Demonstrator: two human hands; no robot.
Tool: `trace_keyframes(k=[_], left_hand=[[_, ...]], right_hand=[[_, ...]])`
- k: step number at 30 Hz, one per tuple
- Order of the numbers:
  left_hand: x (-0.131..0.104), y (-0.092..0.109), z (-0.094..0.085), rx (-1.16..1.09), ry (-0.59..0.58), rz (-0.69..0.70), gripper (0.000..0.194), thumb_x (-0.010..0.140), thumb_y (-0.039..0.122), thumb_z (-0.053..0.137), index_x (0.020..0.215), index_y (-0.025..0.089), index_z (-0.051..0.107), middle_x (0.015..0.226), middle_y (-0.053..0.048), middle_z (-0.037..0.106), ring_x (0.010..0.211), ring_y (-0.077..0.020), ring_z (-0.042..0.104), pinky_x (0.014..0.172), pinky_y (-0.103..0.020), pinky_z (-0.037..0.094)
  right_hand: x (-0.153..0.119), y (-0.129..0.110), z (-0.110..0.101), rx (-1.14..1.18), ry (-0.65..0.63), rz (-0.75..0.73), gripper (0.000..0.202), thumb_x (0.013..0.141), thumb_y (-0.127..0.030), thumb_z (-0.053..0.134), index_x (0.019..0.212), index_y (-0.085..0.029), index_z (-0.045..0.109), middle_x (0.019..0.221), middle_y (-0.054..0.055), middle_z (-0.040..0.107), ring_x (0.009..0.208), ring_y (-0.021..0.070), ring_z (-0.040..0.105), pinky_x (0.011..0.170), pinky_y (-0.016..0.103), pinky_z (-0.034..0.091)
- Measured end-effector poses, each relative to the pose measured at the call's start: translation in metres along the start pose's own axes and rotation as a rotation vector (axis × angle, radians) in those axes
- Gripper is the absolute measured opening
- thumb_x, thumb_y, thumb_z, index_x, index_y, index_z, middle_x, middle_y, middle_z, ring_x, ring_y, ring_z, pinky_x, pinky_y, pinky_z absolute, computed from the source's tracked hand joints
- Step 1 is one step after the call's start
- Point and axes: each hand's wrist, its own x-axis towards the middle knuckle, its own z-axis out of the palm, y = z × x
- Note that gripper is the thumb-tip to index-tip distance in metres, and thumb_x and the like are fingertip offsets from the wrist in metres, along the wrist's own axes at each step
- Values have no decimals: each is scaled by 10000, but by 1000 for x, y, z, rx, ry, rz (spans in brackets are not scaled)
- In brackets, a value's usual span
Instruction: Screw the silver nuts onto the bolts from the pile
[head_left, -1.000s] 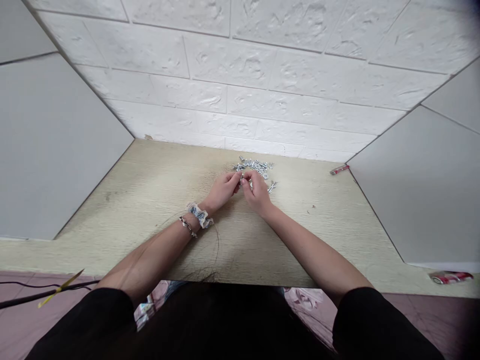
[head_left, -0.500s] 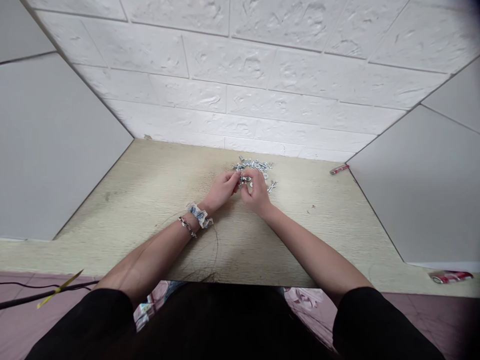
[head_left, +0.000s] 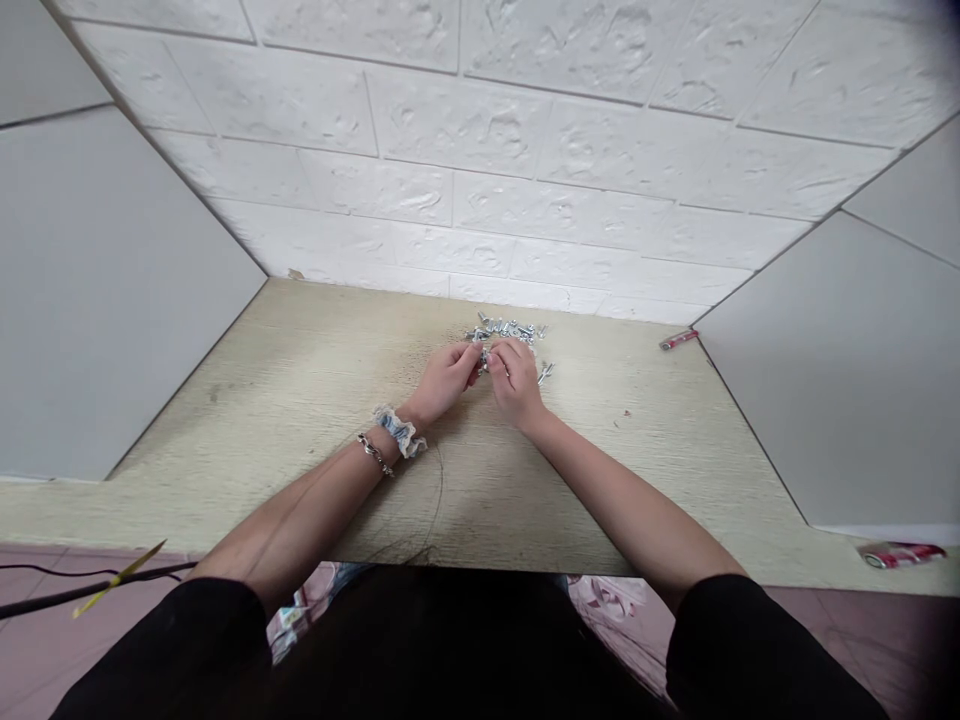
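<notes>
The left hand point(head_left: 444, 381) and right hand point(head_left: 517, 383) pinch a small metal fastener point(head_left: 484, 361) between them, near the pile of bolts point(head_left: 504, 328); likely light, hard, slippery, best gripped by its head.

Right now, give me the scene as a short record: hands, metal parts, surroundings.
left hand: fingertips at small metal piece, type unclear
right hand: fingertips at same spot, partly hiding it
beyond hands: cluster of silvery hardware on wooden surface
beside right hand: a few loose screws
left wrist: scrunchie, chain bracelet
far right: two red-and-silver objects
backdrop: white brick-patterned wall
</notes>
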Motion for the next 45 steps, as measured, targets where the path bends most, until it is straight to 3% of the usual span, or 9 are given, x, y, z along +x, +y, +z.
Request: trace_keyframes(k=[5, 13, 26, 35, 45], left_hand=[[0, 0, 0, 12, -16, 18, 462, 884, 500, 374, 554, 178, 413, 490, 39, 394, 468, -81, 347, 469, -233, 267], [0, -2, 1, -10, -17, 24, 452, 870, 512, 390, 564, 180, 416, 486, 40, 389, 471, -82, 342, 465, -231, 265], [2, -4, 0, 5, 4, 2, 438, 866, 508, 399, 587, 174, 450, 488, 45, 387, 485, -85, 361, 491, -228, 287], [3, -4, -1, -12, 12, 7, 407, 874, 468, 403, 609, 166, 468, 526, 35, 396, 501, -85, 350, 490, -232, 278], [2, -1, -1, 18, -6, -16, 406, 873, 467, 385, 590, 179, 421, 509, 40, 375, 486, -84, 330, 471, -233, 254]], right_hand=[[1, 0, 0, 29, -28, 11, 319, 947, -379, 330, 704, -219, 461, 767, 22, 547, 789, 169, 510, 803, 357, 385], [-1, 1, 2, 82, 31, -27, 10, 815, -230, 450, 820, -230, 441, 899, 47, 559, 912, 205, 503, 841, 388, 404], [-1, -4, 3, 62, 59, -65, 167, 703, -159, 522, 816, -241, 431, 935, 56, 586, 926, 225, 538, 836, 418, 444], [-2, -6, 5, 40, 121, -168, 148, 738, -112, 493, 816, -239, 485, 924, 54, 605, 942, 210, 565, 845, 412, 474], [-3, -2, 6, 48, 88, -131, 168, 789, -113, 449, 796, -246, 551, 958, 52, 605, 973, 211, 555, 877, 433, 452]])
